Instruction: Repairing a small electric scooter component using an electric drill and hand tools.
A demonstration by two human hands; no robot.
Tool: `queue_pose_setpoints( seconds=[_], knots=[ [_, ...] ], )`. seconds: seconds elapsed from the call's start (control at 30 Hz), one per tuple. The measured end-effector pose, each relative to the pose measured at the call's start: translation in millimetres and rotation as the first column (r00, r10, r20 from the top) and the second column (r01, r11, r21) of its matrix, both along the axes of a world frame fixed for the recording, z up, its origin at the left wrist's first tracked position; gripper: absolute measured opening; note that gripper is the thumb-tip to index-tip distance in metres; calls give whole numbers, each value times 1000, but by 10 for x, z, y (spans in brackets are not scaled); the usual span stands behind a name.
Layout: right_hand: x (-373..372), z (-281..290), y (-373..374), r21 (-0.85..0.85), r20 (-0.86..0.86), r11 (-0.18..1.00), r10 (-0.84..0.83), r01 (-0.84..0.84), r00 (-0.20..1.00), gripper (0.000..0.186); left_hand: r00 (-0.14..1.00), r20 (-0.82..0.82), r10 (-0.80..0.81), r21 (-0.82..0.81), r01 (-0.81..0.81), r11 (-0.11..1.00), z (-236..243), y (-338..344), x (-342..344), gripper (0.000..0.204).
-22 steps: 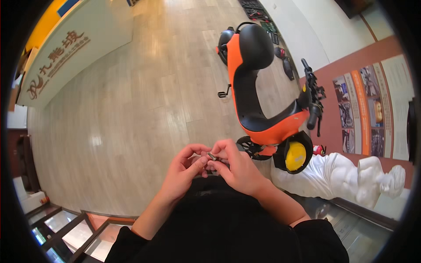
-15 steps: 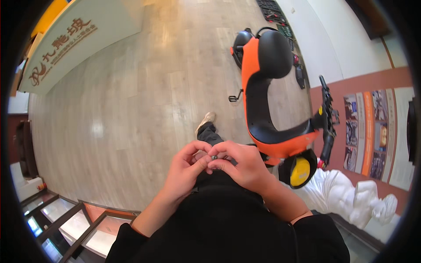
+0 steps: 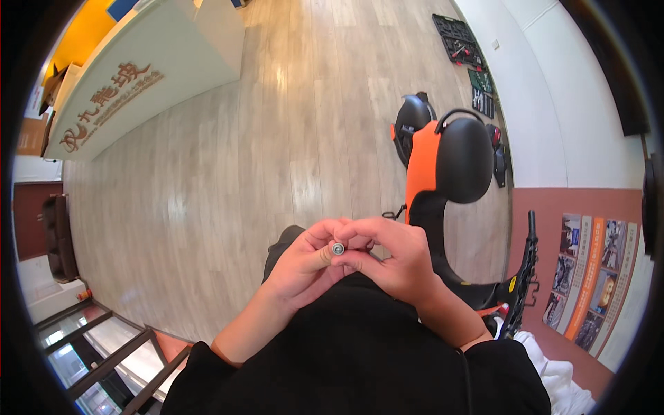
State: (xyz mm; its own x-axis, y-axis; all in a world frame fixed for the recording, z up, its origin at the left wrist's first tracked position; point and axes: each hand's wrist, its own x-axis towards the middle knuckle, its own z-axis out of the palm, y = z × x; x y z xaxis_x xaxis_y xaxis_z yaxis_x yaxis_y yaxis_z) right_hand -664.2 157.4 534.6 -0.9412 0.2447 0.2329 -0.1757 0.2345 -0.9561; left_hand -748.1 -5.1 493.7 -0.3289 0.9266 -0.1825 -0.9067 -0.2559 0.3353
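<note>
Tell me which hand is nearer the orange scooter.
The right hand: it partly covers the scooter in this view, while the left hand is beyond the small round metal piece, farther off.

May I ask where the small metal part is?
The small metal part is just below the head view's centre, held between left hand and right hand.
</note>
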Motion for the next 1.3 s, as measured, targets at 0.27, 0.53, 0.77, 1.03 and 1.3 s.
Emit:
queue_pose_setpoints(
  seconds=[0.27, 0.53, 0.77, 1.03, 1.3],
  knots=[
    [-1687, 737, 756, 758, 137, 609, 199, -232, 970, 22, 949, -313, 32, -394, -161, 905, -579, 348, -1736, 20],
    [-3489, 1010, 1653, 909, 89, 401, 71, -110, 993, 26, 992, -102, -75, -508, 13, 861, -468, 1757, -3913, 13],
    [-4112, 1182, 2895, 957, 40, 289, -250, 35, 967, 29, 960, -35, -279, -402, 242, 883, -289, 3481, -4968, 9],
    [-3539, -720, 5441, -530, 532, 814, 101, 238, 840, 47, 886, -146, -440, -393, 356, 848, -458, 5524, -5764, 10],
    [-3928, -3938, 6244, -406, 898, 756, 226, 513, 378, 112, 975, -59, -215, -502, 157, 851, -1071, 7433, -6676, 25]
  ],
)
